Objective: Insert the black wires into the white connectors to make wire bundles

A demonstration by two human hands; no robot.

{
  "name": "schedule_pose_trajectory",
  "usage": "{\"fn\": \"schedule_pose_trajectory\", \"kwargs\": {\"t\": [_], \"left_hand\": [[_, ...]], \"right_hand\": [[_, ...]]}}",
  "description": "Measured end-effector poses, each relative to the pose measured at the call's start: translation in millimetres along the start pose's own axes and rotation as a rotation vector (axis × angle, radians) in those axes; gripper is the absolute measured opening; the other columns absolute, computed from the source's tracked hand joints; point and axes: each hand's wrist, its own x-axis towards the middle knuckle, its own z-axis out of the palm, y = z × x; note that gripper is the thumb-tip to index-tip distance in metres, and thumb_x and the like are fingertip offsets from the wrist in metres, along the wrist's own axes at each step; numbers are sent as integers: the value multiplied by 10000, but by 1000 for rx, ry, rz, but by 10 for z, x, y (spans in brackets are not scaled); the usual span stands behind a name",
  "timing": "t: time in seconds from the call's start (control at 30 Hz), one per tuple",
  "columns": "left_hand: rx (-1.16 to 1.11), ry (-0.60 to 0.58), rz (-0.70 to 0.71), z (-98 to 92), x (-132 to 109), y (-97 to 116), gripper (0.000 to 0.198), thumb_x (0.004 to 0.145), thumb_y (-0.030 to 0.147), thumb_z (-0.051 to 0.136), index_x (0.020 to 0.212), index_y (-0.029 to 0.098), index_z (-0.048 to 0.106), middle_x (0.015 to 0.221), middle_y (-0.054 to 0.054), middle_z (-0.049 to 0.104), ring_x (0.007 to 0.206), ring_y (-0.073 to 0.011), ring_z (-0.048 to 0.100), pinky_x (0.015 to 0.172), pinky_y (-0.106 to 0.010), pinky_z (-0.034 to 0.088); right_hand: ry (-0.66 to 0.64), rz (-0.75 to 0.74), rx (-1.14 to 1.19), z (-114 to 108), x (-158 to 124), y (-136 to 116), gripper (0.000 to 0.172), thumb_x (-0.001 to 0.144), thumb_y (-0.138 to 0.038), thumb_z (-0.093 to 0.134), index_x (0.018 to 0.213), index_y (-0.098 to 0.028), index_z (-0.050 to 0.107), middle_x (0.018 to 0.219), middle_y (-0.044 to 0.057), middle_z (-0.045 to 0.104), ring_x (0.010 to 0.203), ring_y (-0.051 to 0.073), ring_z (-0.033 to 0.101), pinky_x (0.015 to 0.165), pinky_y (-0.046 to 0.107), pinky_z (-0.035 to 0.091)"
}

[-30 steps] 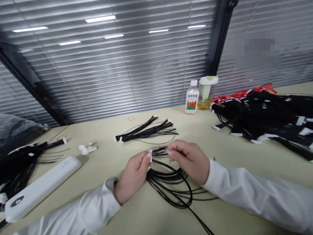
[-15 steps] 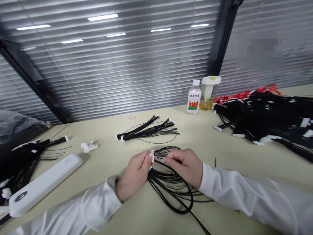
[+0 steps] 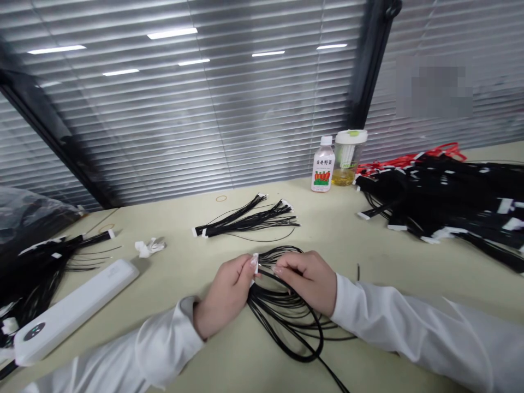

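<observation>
My left hand (image 3: pixel 231 292) is closed on a white connector (image 3: pixel 256 264) at the end of a bundle of thin black wires (image 3: pixel 282 327). The thumb presses on the connector's face. From there the wires fan out in loops over the table, and a thicker loop hangs toward me. My right hand (image 3: pixel 309 279) is closed in a pinch just right of the connector. Thumb and forefinger are on a thin black wire whose bright tip points at the connector. Its fingers partly cover the wires behind them.
Beyond my hands lie two wire bundles (image 3: pixel 249 218). At the left are a white power bank (image 3: pixel 77 311), crumpled tissue (image 3: pixel 149 247) and black harnesses (image 3: pixel 41 267). A bottle (image 3: pixel 323 166), a lidded cup (image 3: pixel 347 158) and a large harness pile (image 3: pixel 442 191) stand or lie at the back right.
Almost nothing differs. Both hands keep the same grip on the connector and the wire; the whole view has shifted very slightly.
</observation>
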Motion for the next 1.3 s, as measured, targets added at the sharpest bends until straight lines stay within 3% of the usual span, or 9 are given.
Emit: {"fn": "schedule_pose_trajectory", "kwargs": {"t": [0.57, 0.77, 0.8, 0.87, 0.93, 1.0, 1.07, 1.17, 1.3], "left_hand": [[26, -40, 17, 5, -3, 19, 354, 840, 378, 335, 587, 145, 416, 571, 25, 432, 554, -78, 387, 549, -184, 327], [14, 46, -32, 4, 9, 40, 380, 826, 407, 350, 575, 138, 447, 565, 12, 456, 547, -85, 392, 547, -191, 332], [4, 65, -43, 3, 14, 39, 383, 823, 414, 353, 576, 138, 448, 563, 12, 456, 545, -86, 390, 543, -191, 331], [-21, 95, -67, 0, 24, 30, 386, 818, 427, 359, 583, 135, 456, 567, 11, 455, 547, -87, 393, 541, -192, 330], [-53, 125, -96, -2, 35, 14, 389, 814, 440, 362, 596, 134, 463, 567, 14, 445, 546, -86, 392, 538, -191, 329], [-91, 149, -134, -5, 42, -3, 400, 810, 463, 359, 604, 135, 458, 552, 24, 424, 528, -80, 381, 525, -187, 325], [-130, 170, -175, -6, 44, -18, 412, 803, 491, 357, 608, 139, 446, 533, 35, 400, 500, -72, 360, 502, -182, 316], [-175, 192, -216, -6, 41, -30, 419, 796, 516, 353, 621, 144, 434, 522, 43, 394, 469, -64, 345, 468, -175, 304], [-164, 208, -187, -6, 34, -28, 403, 806, 489, 356, 612, 144, 436, 515, 42, 408, 470, -62, 353, 472, -169, 312]], "right_hand": [[1, -6, -49, 31, 13, 32, 223, 819, -241, 449, 629, -155, 526, 526, -46, 451, 514, 67, 397, 519, 191, 321], [-41, 39, 56, -5, 63, 126, 79, 754, -235, 537, 737, -159, 525, 552, -49, 485, 501, 70, 412, 510, 191, 341], [-43, 47, 72, -18, 67, 138, 134, 718, -253, 585, 775, -161, 506, 569, -50, 480, 496, 71, 405, 498, 190, 346], [-10, -1, 29, -57, 61, 121, 355, 619, -323, 685, 852, -159, 474, 681, -19, 494, 537, 84, 410, 496, 200, 367], [64, -139, -112, -114, 37, 38, 506, 557, -393, 725, 917, -147, 469, 853, 51, 491, 661, 119, 441, 566, 232, 404], [141, -267, -276, -181, -1, -98, 460, 618, -398, 685, 935, -131, 486, 925, 94, 473, 783, 161, 448, 667, 274, 405], [167, -318, -466, -239, -44, -248, 273, 697, -362, 616, 828, -140, 525, 843, 80, 495, 763, 171, 436, 669, 288, 368], [76, -308, -685, -264, -110, -400, 218, 752, -336, 543, 615, -168, 515, 648, 35, 506, 650, 156, 414, 599, 282, 284], [-188, -103, -578, -177, -160, -376, 290, 794, -332, 466, 549, -178, 491, 500, -12, 476, 483, 96, 344, 494, 241, 213]]}}
